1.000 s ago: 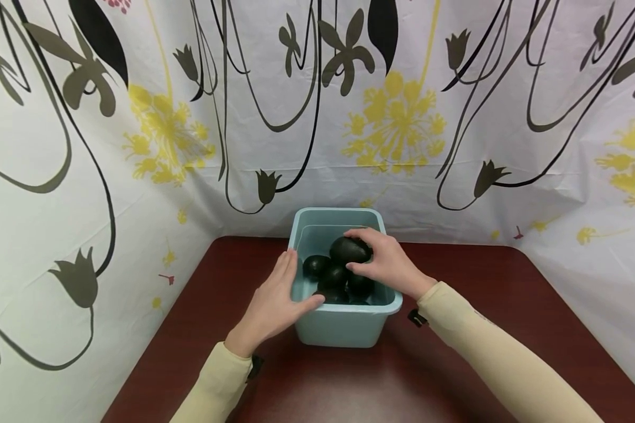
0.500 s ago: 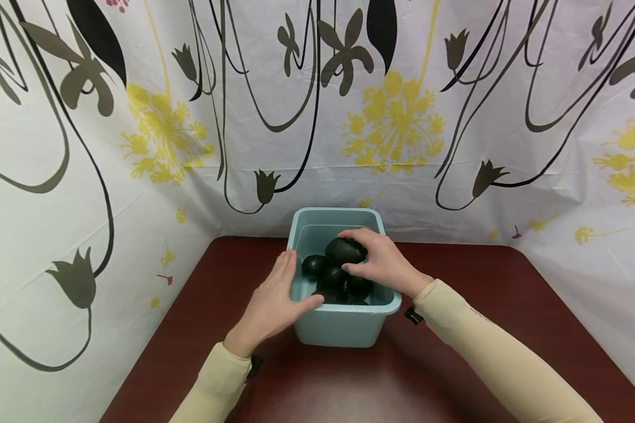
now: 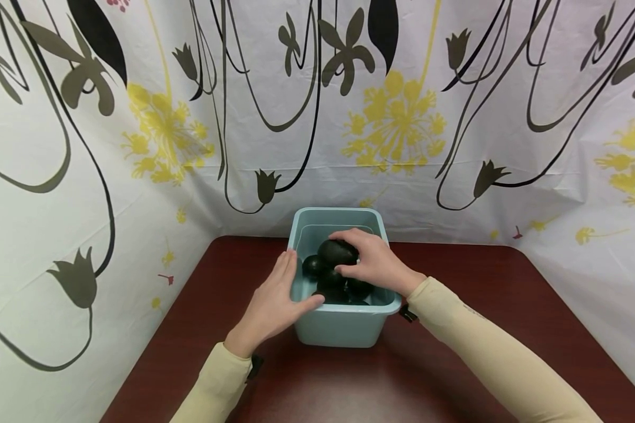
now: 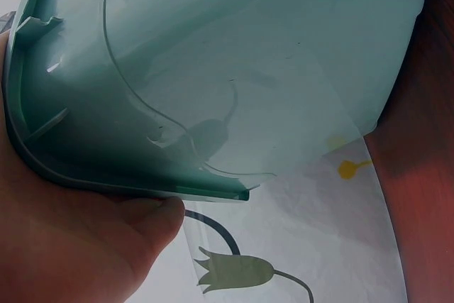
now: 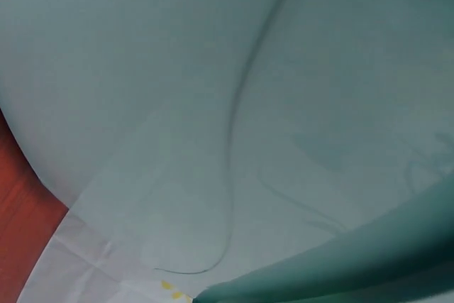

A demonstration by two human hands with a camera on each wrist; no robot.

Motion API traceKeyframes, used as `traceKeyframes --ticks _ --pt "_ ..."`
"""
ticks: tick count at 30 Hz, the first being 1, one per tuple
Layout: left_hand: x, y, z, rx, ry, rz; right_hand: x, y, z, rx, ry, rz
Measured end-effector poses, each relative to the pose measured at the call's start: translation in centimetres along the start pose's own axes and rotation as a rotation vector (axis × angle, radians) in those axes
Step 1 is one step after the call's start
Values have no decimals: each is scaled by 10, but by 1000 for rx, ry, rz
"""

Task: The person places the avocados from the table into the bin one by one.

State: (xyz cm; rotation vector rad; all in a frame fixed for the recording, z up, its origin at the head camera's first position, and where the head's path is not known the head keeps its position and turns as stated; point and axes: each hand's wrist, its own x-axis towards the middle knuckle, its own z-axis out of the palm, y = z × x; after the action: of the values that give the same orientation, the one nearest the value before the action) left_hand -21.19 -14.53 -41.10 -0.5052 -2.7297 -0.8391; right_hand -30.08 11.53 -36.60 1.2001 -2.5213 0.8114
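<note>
In the head view, a light blue plastic bin (image 3: 341, 326) stands on the table with several dark, smooth avocados (image 3: 314, 267) inside. My right hand (image 3: 373, 258) reaches over the bin's right side and holds the topmost avocado (image 3: 336, 252) between fingers and thumb, on or just above the others. My left hand (image 3: 275, 294) rests at the bin's near left corner, fingers straight along the left side and thumb on the front rim. The left wrist view shows that hand (image 4: 92, 239) against the bin's rim (image 4: 128, 186). Only the bin's wall (image 5: 177, 104) fills the right wrist view; the hand is hidden there.
The dark red-brown table (image 3: 455, 294) extends on both sides of the bin. A white cloth (image 3: 328, 147) with printed flowers and stems hangs behind and at the sides, close to the bin's far end.
My right hand has shifted left across the bin, carrying the top avocado with it toward the left of the heap. My left hand and the bin have stayed in place.
</note>
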Motion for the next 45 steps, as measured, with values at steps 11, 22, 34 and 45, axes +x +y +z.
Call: traceKeyframes --ticks 11,22,34,45 --pt "0 2 0 -8 -7 5 0 -1 0 76 1 -26" --pt "1 0 1 -1 -2 13 -4 -1 -5 57 17 -43" --pt "-1 0 0 -2 -5 4 -13 -1 -12 3 43 -11" --pt "0 -1 1 3 -3 4 -25 -3 -23 -34 90 -28"
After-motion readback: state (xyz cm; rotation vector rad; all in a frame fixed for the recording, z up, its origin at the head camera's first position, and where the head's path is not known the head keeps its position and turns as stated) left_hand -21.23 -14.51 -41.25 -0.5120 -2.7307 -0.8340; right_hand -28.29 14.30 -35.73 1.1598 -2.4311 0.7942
